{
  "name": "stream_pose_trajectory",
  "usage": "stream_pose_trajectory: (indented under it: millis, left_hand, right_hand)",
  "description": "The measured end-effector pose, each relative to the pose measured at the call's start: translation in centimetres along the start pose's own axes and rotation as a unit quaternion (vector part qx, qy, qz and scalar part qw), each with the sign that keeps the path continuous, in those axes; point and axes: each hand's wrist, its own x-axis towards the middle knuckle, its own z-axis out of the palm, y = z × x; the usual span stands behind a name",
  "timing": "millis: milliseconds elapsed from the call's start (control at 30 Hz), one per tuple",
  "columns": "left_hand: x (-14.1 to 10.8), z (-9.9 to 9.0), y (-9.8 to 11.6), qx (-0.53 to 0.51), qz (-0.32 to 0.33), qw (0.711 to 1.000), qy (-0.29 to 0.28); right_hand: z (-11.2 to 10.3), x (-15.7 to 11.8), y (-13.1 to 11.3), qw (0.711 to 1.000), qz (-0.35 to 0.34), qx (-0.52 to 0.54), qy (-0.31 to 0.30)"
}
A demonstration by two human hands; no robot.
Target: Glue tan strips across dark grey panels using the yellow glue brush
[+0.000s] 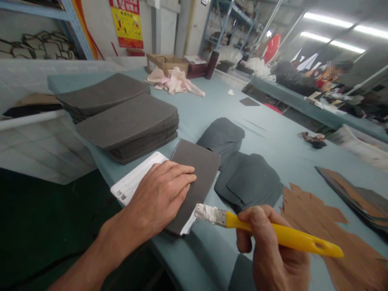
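My left hand [163, 190] lies with fingers stretched out on a dark grey rectangular panel [201, 161] near the table's front edge. A white board or card [142, 173] with printed marks sticks out on the left, partly beneath that hand. In my right hand [268, 250] is a yellow-handled paintbrush [294, 236], gripped between thumb and fingers. White paste coats its bristles, which meet the panel's right edge, where a white strip shows. Whether that panel is one sheet or several cannot be told. Just beyond it sit two piles of dark grey-green cut pieces [222, 135].
Thick stacks of dark grey panels [133, 119] stand at the left of the blue-green table [209, 99]. Brown cut pieces [315, 210] lie on the right. A cardboard box [166, 64] and pale cloth gloves [176, 81] are at the back. Another person sits far right.
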Motion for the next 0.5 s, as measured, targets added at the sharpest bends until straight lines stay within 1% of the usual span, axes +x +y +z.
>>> stream_pose_trajectory:
  millis: [200,300,500]
  left_hand:
    - [-0.1,0.1,-0.1,0.001,0.003,1.000,0.010]
    - [-0.2,0.2,-0.1,0.004,0.009,1.000,0.021]
    - [-0.1,-0.1,-0.2,0.023,0.021,0.999,0.023]
  right_hand:
    - [0.5,2.0,0.1,1.000,-0.027,-0.004,0.009]
    - [0.7,3.4,0.2,0.999,-0.034,0.001,0.018]
    - [0.9,6.2,0.7,0.998,-0.062,0.008,0.017]
